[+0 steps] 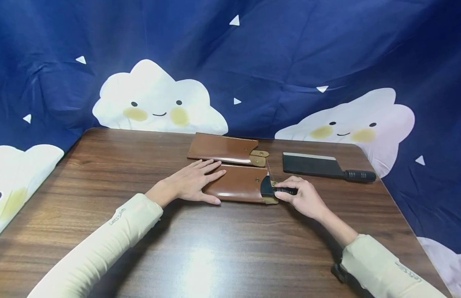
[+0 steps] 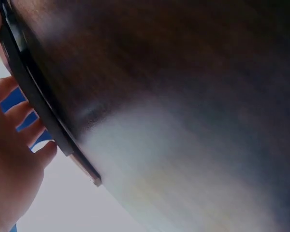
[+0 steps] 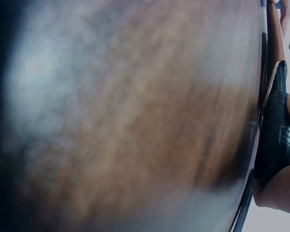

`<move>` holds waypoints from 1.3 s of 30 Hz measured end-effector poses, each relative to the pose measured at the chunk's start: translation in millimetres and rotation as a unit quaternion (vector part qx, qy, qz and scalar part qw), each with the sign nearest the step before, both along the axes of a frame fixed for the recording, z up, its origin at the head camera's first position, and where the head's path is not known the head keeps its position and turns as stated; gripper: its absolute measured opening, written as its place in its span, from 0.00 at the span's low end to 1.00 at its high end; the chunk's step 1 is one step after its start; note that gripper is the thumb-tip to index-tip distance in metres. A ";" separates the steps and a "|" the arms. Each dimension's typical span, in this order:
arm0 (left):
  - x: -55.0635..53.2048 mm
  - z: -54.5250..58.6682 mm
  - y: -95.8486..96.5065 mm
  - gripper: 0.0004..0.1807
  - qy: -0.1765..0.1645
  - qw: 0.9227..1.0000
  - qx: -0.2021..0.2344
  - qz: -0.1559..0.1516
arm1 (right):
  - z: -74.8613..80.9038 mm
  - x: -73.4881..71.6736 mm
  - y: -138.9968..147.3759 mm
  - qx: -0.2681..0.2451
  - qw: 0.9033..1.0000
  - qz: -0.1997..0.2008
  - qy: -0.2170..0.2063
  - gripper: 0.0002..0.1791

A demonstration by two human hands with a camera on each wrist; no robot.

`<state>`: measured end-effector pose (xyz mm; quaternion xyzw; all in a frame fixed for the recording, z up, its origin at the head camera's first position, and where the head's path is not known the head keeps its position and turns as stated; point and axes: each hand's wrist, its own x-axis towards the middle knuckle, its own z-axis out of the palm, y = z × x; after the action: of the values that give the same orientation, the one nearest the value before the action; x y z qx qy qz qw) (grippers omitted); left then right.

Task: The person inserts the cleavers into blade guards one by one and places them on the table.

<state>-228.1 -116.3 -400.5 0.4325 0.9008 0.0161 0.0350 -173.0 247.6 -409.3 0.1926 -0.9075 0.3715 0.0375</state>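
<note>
My left hand (image 1: pixel 193 180) lies with spread fingers across the left end of the nearer brown leather sheath (image 1: pixel 238 186). A black-bladed knife (image 1: pixel 267 187) is mostly inside that sheath, its blade's base showing at the notched mouth on the right. With thumb and fingers, my right hand (image 1: pixel 306 198) grips the knife's black handle. In the right wrist view, the ridged handle (image 3: pixel 275 140) runs out of the sheath's mouth beside the thumb. The left wrist view catches the left hand (image 2: pixel 14 164) along the sheath's dark side.
Just behind lies a second brown sheath (image 1: pixel 223 148), its tan snap straps (image 1: pixel 258 159) sticking out to the right. A black cleaver (image 1: pixel 308 165) rests at the back right, handle pointing right. All are on a dark wooden table (image 1: pixel 148 252) before a blue cloud-print cloth (image 1: pixel 290 49).
</note>
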 end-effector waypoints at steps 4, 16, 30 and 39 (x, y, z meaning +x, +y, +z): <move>-0.7 0.2 1.3 0.55 -0.009 1.000 -0.011 0.000 | 1.3 -0.2 0.5 0.006 1.000 0.000 -0.004 0.11; 0.7 -2.2 3.6 0.55 -0.041 0.999 -0.029 0.012 | 2.2 0.4 2.3 0.017 0.999 0.002 -0.036 0.12; -0.8 -0.2 3.6 0.56 -0.048 0.998 -0.033 0.024 | 8.1 -4.9 3.1 0.037 0.998 0.020 -0.054 0.14; -0.5 0.7 3.8 0.56 -0.046 0.998 -0.037 0.027 | 7.9 -5.0 0.9 0.061 0.997 0.015 -0.039 0.14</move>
<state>-228.6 -112.5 -399.7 0.4056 0.9094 0.0035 0.0925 -178.0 248.4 -401.5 0.1937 -0.9261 0.3235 -0.0157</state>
